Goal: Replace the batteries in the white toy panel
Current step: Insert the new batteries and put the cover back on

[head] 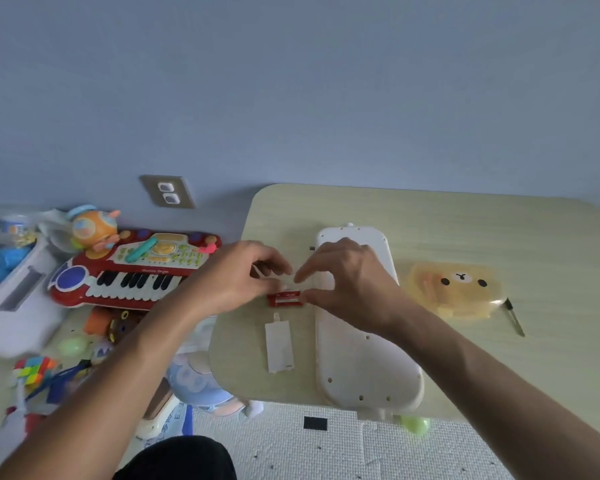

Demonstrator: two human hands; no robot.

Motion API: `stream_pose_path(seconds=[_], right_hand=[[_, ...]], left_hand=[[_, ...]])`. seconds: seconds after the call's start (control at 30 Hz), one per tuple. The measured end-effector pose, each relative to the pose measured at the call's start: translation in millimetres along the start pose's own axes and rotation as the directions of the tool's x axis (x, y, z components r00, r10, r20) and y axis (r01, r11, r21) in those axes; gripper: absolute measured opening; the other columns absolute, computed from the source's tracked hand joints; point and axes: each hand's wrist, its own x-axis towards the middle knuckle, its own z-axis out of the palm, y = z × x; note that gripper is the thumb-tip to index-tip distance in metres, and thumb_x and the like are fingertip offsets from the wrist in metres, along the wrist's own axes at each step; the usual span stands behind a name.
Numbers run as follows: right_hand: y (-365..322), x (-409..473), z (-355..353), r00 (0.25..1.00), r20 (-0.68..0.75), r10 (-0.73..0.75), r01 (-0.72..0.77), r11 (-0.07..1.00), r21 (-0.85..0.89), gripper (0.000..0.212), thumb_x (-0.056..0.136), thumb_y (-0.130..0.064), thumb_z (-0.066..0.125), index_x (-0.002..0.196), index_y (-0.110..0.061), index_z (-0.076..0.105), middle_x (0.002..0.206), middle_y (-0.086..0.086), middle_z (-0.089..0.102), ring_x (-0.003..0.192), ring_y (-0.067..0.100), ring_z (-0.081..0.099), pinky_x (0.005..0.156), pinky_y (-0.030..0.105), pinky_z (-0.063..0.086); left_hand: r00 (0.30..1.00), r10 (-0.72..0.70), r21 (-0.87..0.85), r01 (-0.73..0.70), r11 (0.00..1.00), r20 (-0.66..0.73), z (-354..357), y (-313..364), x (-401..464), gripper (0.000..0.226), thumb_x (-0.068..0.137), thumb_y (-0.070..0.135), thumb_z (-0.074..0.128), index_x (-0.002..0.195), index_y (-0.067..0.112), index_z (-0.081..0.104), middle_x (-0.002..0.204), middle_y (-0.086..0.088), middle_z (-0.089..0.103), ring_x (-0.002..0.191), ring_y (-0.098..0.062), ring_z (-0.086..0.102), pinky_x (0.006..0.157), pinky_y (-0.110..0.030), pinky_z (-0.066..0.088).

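Note:
The white toy panel [364, 362] lies face down along the low wooden table [465, 223]. To its left rests the white battery cover [278, 346]. A red pack of batteries [286, 298] sits on the table above the cover. My left hand [236, 275] and my right hand [350, 278] meet just over the pack. Both pinch a clear wrapper strip [284, 278] between fingertips. My right hand hides the middle of the panel, so its battery bay is out of sight.
A yellow bear-face case [458, 289] and a screwdriver [515, 317] lie to the panel's right. Left of the table, the floor holds a red toy keyboard [125, 275], a puzzle cube [32, 372] and other toys. A white mat [291, 445] covers the near floor.

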Motion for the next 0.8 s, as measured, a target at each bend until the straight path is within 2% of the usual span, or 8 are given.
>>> stream_pose_path(seconds=[0.13, 0.3, 0.4, 0.5, 0.57, 0.63, 0.73, 0.8], right_hand=[[-12.7, 12.6, 18.0, 0.999, 0.045, 0.004, -0.001, 0.998, -0.067, 0.016, 0.083, -0.044, 0.072, 0.098, -0.04, 0.077, 0.099, -0.012, 0.071, 0.105, 0.017, 0.055, 0.092, 0.041, 0.036], [-15.9, 19.0, 30.7, 0.999, 0.044, -0.002, 0.007, 0.991, -0.13, 0.017, 0.081, -0.044, 0.072, 0.097, -0.04, 0.077, 0.095, -0.012, 0.067, 0.103, 0.017, 0.054, 0.089, 0.037, 0.025], [-17.9, 18.7, 34.2, 0.999, 0.047, -0.007, 0.014, 0.989, -0.15, 0.019, 0.08, -0.047, 0.074, 0.096, -0.036, 0.078, 0.095, -0.012, 0.064, 0.105, 0.017, 0.053, 0.097, 0.041, 0.028], [-20.6, 19.0, 35.8, 0.999, 0.046, -0.019, 0.025, 0.988, -0.15, 0.017, 0.083, -0.044, 0.072, 0.095, -0.033, 0.078, 0.096, -0.009, 0.065, 0.106, 0.019, 0.054, 0.1, 0.044, 0.029], [-19.3, 19.2, 33.0, 0.999, 0.036, -0.03, 0.034, 0.992, -0.118, 0.017, 0.086, -0.044, 0.07, 0.098, -0.035, 0.078, 0.098, -0.009, 0.067, 0.105, 0.018, 0.055, 0.099, 0.043, 0.033], [-15.7, 18.9, 24.8, 0.999, -0.001, -0.052, 0.052, 0.998, -0.022, 0.016, 0.086, -0.04, 0.071, 0.097, -0.031, 0.077, 0.096, -0.008, 0.072, 0.097, 0.015, 0.059, 0.093, 0.038, 0.042], [-10.6, 13.4, 2.7, 0.998, -0.059, -0.011, 0.025, 0.97, 0.243, 0.012, 0.085, -0.024, 0.077, 0.094, -0.017, 0.078, 0.088, -0.007, 0.076, 0.083, 0.009, 0.065, 0.075, 0.018, 0.05], [-4.0, 5.2, -13.4, 0.994, -0.095, 0.047, -0.013, 0.944, 0.329, 0.01, 0.085, -0.021, 0.077, 0.094, -0.017, 0.077, 0.086, -0.007, 0.076, 0.08, 0.007, 0.069, 0.072, 0.019, 0.055]], left_hand=[[1.0, -0.008, 0.025, 0.008, 1.0, 0.013, 3.5, -10.4, -5.4, 0.024, 0.082, 0.021, 0.078, 0.092, 0.042, 0.073, 0.091, 0.019, 0.071, 0.084, 0.003, 0.065, 0.074, -0.021, 0.054], [0.999, 0.012, 0.067, -0.015, 0.998, 0.032, 5.6, -18.5, -5.8, 0.026, 0.085, 0.016, 0.072, 0.099, 0.037, 0.076, 0.09, 0.021, 0.068, 0.088, 0.006, 0.063, 0.074, -0.014, 0.048], [1.0, 0.007, 0.08, -0.007, 0.997, -0.002, 7.6, -22.3, -4.7, 0.02, 0.084, 0.018, 0.076, 0.094, 0.035, 0.077, 0.087, 0.019, 0.066, 0.084, 0.008, 0.061, 0.069, -0.01, 0.043], [1.0, 0.0, 0.041, 0.001, 0.999, -0.016, 9.2, -25.2, -2.8, 0.014, 0.083, 0.021, 0.079, 0.092, 0.032, 0.076, 0.086, 0.017, 0.067, 0.082, 0.007, 0.062, 0.069, -0.011, 0.045], [0.999, -0.016, -0.026, 0.015, 1.0, -0.042, 8.0, -26.3, -1.4, 0.013, 0.085, 0.022, 0.078, 0.091, 0.033, 0.075, 0.086, 0.017, 0.07, 0.084, 0.007, 0.063, 0.069, -0.009, 0.045], [0.996, -0.043, -0.146, 0.031, 0.989, -0.081, 5.7, -25.4, 0.2, 0.011, 0.086, 0.02, 0.077, 0.092, 0.029, 0.075, 0.088, 0.014, 0.074, 0.087, 0.007, 0.066, 0.074, -0.011, 0.047], [0.989, -0.068, -0.358, 0.017, 0.933, -0.13, 4.4, -17.5, 1.9, 0.012, 0.087, 0.016, 0.076, 0.094, 0.027, 0.076, 0.09, 0.009, 0.077, 0.089, -0.004, 0.07, 0.084, -0.023, 0.052], [0.989, -0.059, -0.469, -0.013, 0.883, -0.139, 6.6, -4.6, 3.0, 0.015, 0.088, 0.015, 0.076, 0.095, 0.028, 0.078, 0.091, 0.006, 0.078, 0.088, -0.014, 0.072, 0.087, -0.032, 0.056]])
